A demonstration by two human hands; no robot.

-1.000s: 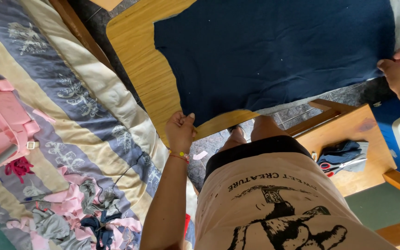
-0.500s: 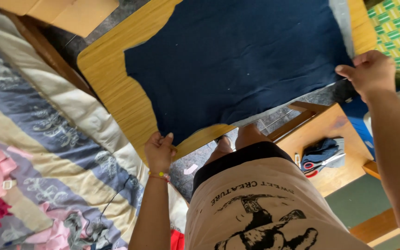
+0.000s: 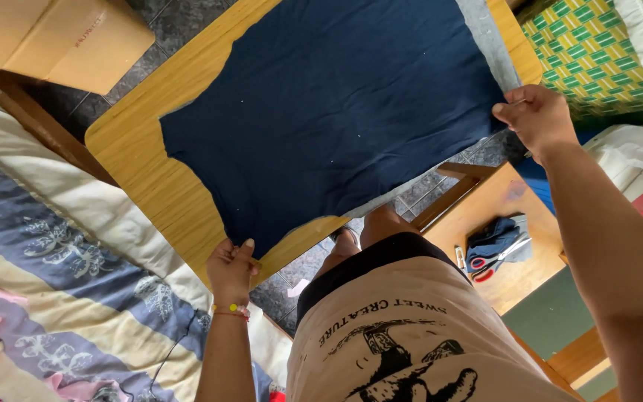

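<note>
A dark navy cloth (image 3: 336, 112) lies spread flat over a light wooden tabletop (image 3: 143, 171). My left hand (image 3: 232, 268) pinches the cloth's near corner at the table's front edge, a beaded bracelet on the wrist. My right hand (image 3: 536, 117) grips the cloth's right edge, where a grey layer (image 3: 485, 37) shows under it. My legs and pale printed shirt (image 3: 403, 335) fill the bottom middle.
A cardboard box (image 3: 53, 41) sits on the floor at top left. A bed with a striped blue and cream quilt (image 3: 53, 253) runs along the left. A low wooden stool (image 3: 515, 231) holds red-handled scissors (image 3: 489, 264) and folded blue fabric. A green patterned cushion (image 3: 589, 52) is at top right.
The view has swung so the table and cloth sit further left and lower. My right hand has moved inward along the cloth's right edge. My left hand stays on the near corner.
</note>
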